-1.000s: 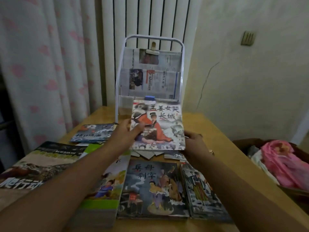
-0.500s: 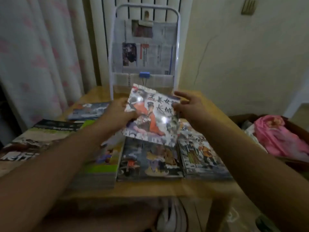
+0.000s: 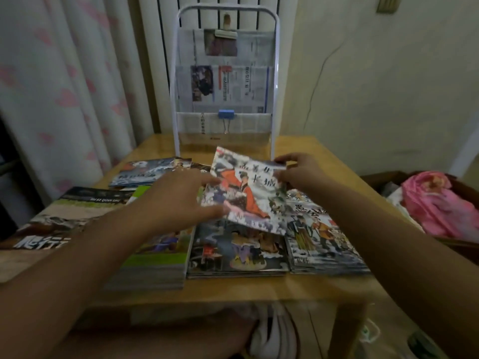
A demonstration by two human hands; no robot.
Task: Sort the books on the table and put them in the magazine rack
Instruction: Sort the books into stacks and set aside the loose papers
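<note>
Fingers of the right hand (image 3: 298,174) pinch the top right corner of a thin picture book (image 3: 247,193) with an orange-robed figure on its cover, the thumb lying on the cover. The left hand (image 3: 178,200) has its fingers spread along the book's left edge, fingertips on the cover; motion blur there makes it hard to tell whether they grip the edge or only rest against it. The book is held tilted above the stacks on the wooden table (image 3: 233,291), in front of the white magazine rack (image 3: 276,73), and it hides the upper part of the middle stack of picture books (image 3: 238,255). To the right of that lies another stack of picture books (image 3: 324,242), its near corner blurred. Left of the middle stack sits a green-edged stack of books (image 3: 158,265), largely covered by the left forearm. Farther left a large dark-banded book (image 3: 59,216) is cut off by the frame edge, and a blue-covered book (image 3: 147,172) lies behind it. The rack's pockets hold folded newspapers (image 3: 228,89), with a blue binder clip (image 3: 226,114) on the lowest pocket. At the right edge a pink cloth (image 3: 438,206) lies in a dark box, partly out of frame.
</note>
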